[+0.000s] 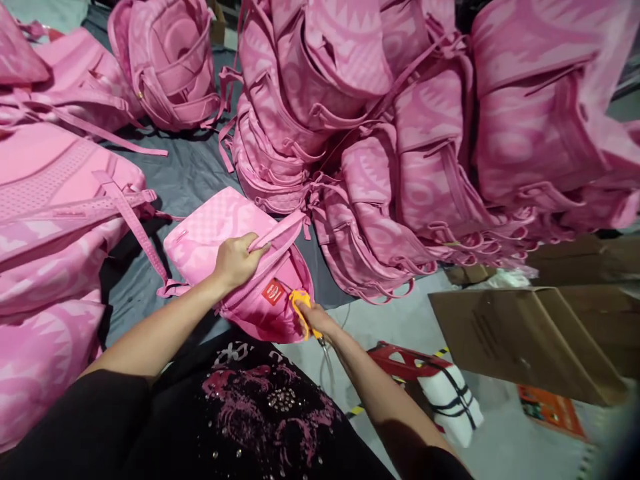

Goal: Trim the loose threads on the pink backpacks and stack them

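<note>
A pink patterned backpack (200,230) lies on the dark-covered table right in front of me, its compartment spread apart. My left hand (239,261) grips the edge of its opening, fingers curled over the pink fabric. Inside, a red label (275,292) with white print shows on the lining. At the opening's right side, my right hand (320,321) is closed round scissors (301,308) with yellow handles; their metal blades point down, back towards my forearm.
Stacked pink backpacks (430,153) fill the back and right. More pink backpacks (50,220) lie at left on the dark cover (133,293). On the floor at right are cardboard boxes (520,333), a red item (400,360) and a white strapped bundle (453,400).
</note>
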Action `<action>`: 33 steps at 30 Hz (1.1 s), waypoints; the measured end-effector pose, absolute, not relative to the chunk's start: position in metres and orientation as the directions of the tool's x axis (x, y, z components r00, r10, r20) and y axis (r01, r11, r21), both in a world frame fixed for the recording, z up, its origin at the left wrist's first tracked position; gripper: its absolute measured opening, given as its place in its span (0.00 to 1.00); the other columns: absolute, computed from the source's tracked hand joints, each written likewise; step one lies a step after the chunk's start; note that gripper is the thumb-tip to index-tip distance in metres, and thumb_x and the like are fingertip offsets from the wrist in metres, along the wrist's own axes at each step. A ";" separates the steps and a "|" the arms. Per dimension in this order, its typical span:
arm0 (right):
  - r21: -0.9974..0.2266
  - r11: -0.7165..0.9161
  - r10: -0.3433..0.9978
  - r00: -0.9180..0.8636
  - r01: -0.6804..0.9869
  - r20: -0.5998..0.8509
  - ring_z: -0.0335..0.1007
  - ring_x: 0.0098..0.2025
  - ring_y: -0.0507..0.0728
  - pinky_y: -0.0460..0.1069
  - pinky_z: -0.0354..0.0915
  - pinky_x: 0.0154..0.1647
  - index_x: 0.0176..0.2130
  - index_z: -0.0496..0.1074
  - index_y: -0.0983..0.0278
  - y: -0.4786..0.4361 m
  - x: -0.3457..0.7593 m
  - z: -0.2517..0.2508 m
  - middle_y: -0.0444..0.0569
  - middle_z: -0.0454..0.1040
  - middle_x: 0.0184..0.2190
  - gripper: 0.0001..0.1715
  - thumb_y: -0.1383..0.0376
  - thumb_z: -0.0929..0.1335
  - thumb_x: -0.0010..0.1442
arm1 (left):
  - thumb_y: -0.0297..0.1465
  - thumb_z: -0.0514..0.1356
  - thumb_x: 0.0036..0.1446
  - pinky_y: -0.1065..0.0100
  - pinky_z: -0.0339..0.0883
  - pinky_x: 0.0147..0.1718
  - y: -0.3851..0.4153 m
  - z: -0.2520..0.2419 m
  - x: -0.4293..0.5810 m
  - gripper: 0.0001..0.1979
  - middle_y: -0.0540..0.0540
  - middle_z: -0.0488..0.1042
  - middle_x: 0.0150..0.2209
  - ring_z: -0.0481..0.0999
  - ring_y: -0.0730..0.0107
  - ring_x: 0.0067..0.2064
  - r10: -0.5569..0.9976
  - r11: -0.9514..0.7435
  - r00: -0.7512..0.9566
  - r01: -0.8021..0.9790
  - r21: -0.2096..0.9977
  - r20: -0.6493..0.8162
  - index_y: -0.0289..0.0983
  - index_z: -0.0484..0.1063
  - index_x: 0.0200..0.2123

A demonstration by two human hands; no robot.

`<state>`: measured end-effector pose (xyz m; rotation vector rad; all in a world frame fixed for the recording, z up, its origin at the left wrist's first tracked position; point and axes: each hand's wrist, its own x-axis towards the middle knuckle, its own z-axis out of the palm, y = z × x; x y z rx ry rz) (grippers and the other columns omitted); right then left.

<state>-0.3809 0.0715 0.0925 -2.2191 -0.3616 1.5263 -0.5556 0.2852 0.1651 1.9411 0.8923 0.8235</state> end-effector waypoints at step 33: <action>-0.633 -0.767 0.632 0.301 0.111 -0.714 0.59 0.13 0.49 0.43 0.56 0.16 0.35 0.64 0.63 0.168 -0.365 0.083 0.36 0.62 0.12 0.17 0.52 0.68 0.64 | 0.43 0.56 0.60 0.71 0.54 0.25 0.307 0.174 -0.524 0.18 0.52 0.66 0.19 0.65 0.73 0.22 0.580 -0.644 0.772 0.238 0.727 0.261 0.38 0.70 0.25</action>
